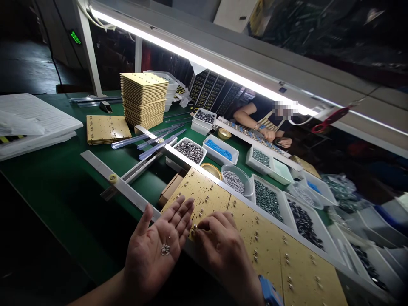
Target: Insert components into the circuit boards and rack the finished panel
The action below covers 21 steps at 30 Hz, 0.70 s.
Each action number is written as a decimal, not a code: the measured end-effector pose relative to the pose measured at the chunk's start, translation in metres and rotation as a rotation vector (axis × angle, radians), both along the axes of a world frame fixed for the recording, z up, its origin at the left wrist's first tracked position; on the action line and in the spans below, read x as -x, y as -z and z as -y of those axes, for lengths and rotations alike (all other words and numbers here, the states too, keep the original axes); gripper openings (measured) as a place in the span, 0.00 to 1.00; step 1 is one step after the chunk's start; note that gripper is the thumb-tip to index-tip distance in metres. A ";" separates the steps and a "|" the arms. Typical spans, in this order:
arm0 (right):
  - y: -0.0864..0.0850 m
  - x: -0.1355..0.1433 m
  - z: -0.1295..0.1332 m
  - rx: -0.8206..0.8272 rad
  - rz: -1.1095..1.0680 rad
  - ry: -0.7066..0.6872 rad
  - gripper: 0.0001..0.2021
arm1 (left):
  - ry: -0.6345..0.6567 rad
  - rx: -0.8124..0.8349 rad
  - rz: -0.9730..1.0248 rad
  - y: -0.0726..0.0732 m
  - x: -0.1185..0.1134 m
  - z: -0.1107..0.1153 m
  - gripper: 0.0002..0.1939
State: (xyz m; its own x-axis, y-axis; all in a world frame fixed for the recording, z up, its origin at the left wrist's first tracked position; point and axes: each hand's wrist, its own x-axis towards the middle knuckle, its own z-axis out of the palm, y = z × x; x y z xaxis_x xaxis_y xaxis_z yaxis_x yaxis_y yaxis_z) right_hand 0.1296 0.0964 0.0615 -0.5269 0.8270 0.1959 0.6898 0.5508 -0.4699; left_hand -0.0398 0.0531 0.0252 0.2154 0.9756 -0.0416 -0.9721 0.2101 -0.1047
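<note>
Left hand point(156, 248) open, palm up, small metal parts point(165, 250) in palm. Right hand point(223, 240) curled at gold board point(218, 199), grip unclear. Parts likely light, hard, slippery; fingertip-pinch their edges.

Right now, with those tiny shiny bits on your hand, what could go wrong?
The tiny, shiny metal pieces lie loose on the open left hand, so a tilt might spill them. The right hand is close beside it, so a bump could scatter some onto the flat, gold-coloured boards.
</note>
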 end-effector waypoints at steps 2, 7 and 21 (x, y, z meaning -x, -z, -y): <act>0.002 0.000 -0.001 -0.001 0.017 -0.016 0.08 | 0.003 0.005 -0.003 0.000 0.000 0.000 0.41; 0.002 0.002 0.000 -0.015 0.104 -0.038 0.09 | 0.010 0.006 0.003 0.001 0.000 0.000 0.41; 0.007 0.008 0.003 -0.081 0.058 0.140 0.08 | 0.004 0.006 -0.010 -0.002 0.000 0.000 0.40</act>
